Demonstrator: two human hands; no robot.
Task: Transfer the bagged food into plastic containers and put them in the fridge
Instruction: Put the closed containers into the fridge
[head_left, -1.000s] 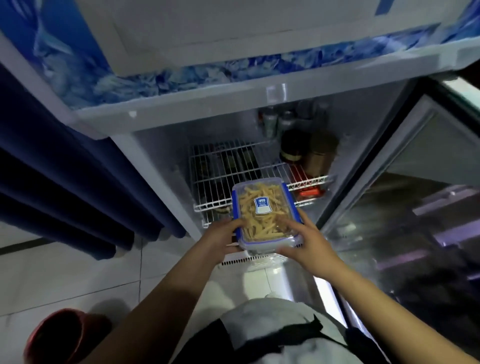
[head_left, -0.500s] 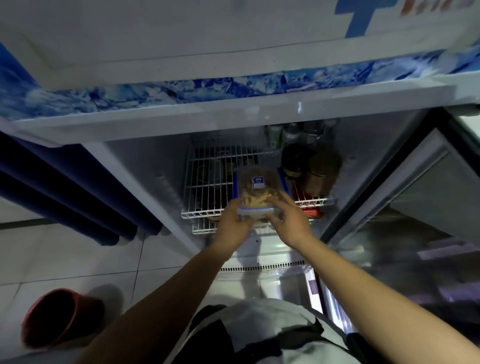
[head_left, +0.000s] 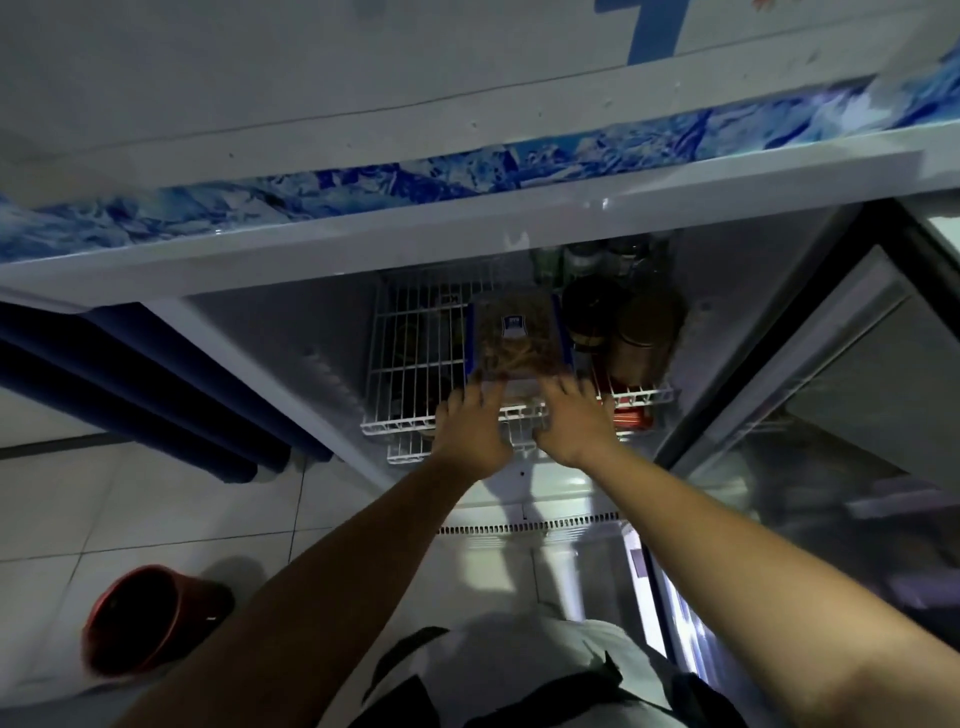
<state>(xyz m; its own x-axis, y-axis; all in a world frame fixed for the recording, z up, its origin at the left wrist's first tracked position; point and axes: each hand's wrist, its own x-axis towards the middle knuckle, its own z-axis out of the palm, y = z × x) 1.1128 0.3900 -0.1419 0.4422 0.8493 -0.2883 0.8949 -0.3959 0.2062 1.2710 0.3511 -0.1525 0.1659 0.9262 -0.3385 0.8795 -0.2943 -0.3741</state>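
Fingertips of both hands, left hand (head_left: 470, 434) and right hand (head_left: 571, 423), spread wide, touch the container (head_left: 517, 338); push evenly, keeping it square on the wire shelf (head_left: 415, 358), clear of the jars (head_left: 644, 338).

Container (head_left: 517, 338) on fridge shelf (head_left: 415, 358)
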